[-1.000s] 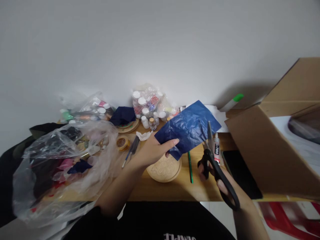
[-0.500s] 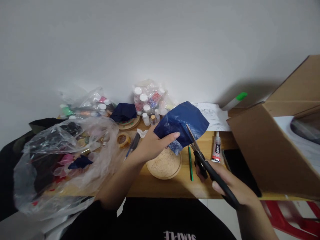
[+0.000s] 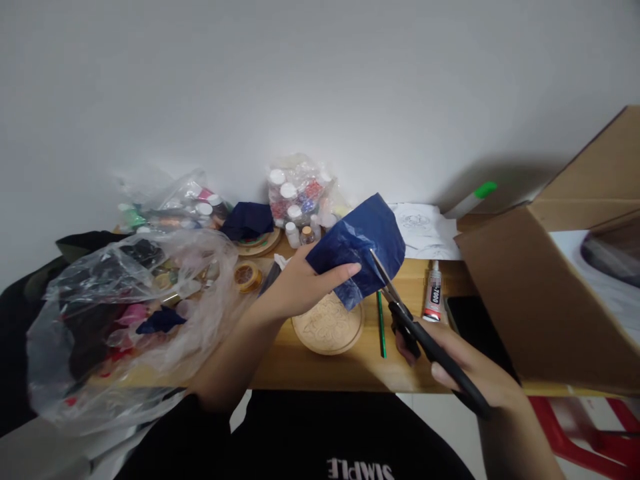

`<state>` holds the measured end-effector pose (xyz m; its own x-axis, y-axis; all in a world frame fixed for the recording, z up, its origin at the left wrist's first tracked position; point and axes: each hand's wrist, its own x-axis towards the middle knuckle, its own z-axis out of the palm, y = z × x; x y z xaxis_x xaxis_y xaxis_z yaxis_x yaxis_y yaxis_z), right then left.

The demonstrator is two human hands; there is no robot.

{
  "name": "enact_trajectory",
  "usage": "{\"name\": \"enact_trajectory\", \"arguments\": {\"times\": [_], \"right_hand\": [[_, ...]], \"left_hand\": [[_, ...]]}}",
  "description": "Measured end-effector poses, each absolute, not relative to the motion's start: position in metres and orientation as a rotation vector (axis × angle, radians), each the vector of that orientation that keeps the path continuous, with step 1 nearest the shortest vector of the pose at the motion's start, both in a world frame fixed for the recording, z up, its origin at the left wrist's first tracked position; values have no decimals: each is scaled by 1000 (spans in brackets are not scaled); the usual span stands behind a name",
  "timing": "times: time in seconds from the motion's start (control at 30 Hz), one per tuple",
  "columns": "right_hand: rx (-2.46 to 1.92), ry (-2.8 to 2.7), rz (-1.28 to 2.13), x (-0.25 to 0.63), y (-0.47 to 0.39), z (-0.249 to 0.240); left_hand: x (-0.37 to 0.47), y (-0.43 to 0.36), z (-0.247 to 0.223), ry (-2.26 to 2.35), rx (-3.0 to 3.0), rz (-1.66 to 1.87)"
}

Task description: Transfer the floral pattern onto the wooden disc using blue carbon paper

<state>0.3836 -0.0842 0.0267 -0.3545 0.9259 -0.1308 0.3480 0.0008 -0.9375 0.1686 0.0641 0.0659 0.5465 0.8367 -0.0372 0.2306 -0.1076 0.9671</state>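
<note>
My left hand (image 3: 315, 283) pinches a crinkled sheet of dark blue, slightly shiny material (image 3: 367, 230) by its left side, thumb on top. Black-handled scissors (image 3: 425, 343) are gripped in my right hand (image 3: 465, 363), their blades at the blue sheet's lower right part. Below the sheet, a round pale wooden disc (image 3: 327, 327) with a carved or drawn floral pattern lies on the table, its upper edge hidden by my hand and the sheet. A green pencil (image 3: 381, 327) lies just right of the disc.
A glue tube (image 3: 433, 293), a dark phone-like slab (image 3: 477, 327) and an open cardboard box (image 3: 545, 300) are at the right. Left lies a clear plastic bag (image 3: 135, 320) of small items. Bagged bottles (image 3: 295, 193) and a sketched paper (image 3: 423, 230) line the wall.
The blue sheet has turned a little and its right edge has drawn leftward. The scissors stay at the sheet, their blades looking slightly wider apart.
</note>
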Motion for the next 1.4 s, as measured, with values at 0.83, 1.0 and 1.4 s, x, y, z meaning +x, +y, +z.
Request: {"name": "enact_trajectory", "arguments": {"times": [0.83,1.0,1.4], "right_hand": [[-1283,-1713,1335,384,-84,25],[-1290,-1692,1345,384,-84,25],[-1292,-1706,1331,385,-84,24]], "left_hand": [[169,66,73,906,1747,634],[169,66,73,913,1776,628],[168,66,74,869,1713,610]]}}
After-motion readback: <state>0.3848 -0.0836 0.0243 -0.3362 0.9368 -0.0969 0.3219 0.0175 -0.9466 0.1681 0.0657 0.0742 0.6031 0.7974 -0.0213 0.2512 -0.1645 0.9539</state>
